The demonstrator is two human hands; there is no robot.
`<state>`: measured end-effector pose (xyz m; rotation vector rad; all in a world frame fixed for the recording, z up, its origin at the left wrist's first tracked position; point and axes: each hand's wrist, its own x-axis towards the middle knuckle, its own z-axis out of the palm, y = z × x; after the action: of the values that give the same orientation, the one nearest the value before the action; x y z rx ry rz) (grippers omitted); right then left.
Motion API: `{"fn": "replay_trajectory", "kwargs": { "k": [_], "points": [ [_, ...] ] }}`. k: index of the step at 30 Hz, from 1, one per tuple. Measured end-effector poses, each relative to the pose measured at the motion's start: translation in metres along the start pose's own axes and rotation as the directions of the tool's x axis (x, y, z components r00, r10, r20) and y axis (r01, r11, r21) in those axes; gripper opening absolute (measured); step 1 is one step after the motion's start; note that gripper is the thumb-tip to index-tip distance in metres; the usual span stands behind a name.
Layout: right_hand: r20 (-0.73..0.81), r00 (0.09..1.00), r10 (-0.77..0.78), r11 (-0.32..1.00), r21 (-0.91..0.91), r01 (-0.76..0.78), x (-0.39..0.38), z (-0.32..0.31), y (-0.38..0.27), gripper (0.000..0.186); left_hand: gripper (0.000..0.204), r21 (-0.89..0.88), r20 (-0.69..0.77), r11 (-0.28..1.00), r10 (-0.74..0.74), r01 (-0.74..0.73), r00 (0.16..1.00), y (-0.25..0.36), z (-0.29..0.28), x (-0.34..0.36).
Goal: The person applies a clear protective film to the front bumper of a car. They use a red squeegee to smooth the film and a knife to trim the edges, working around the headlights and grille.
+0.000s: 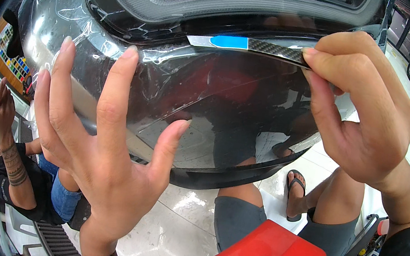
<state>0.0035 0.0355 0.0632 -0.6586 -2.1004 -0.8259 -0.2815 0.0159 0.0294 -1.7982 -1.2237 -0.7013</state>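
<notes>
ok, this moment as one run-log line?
left hand: open, spread near clear film | right hand: pinching slim carbon-patterned tool | tool: below lamp

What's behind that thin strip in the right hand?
Around the strip, held by the right hand, a glossy dark car panel shows below and a light unit above. What lies directly behind the strip is covered.

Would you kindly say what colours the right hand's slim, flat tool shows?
The slim tool is dark checkered, blue and whitish, seen in the head view.

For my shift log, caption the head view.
Right hand pinching a strip by the lamp, left hand spread over clear film.
</notes>
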Motion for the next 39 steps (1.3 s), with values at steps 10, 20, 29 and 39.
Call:
{"fn": "replay_trajectory", "kwargs": {
  "k": [10, 20, 29, 39],
  "points": [
    [-0.069, 0.996, -0.047, 0.998, -0.036, 0.045, -0.007, -0.002, 0.01, 0.023, 0.08, 0.049, 0.03, 0.999, -0.001, -0.001, 1.0, -0.002, -0.001, -0.002],
    [0.054, 0.998, -0.039, 0.997, -0.058, 0.042, -0.011, -0.021, 0.019, 0.026, 0.077, 0.0, 0.026, 0.999, -0.052, 0.052, 0.998, 0.008, -0.009, 0.001],
    [0.301, 0.952, -0.049, 0.992, -0.095, 0.081, -0.002, -0.045, 0.032, 0.027, 0.075, 0.092, 0.05, 0.996, -0.006, 0.002, 0.999, 0.002, -0.004, 0.001],
    [0.34, 0.94, -0.009, 0.996, -0.081, 0.04, -0.008, -0.046, 0.046, 0.03, 0.073, 0.113, 0.063, 0.993, 0.03, -0.037, 0.998, -0.001, 0.0, 0.006]
  ]
}}
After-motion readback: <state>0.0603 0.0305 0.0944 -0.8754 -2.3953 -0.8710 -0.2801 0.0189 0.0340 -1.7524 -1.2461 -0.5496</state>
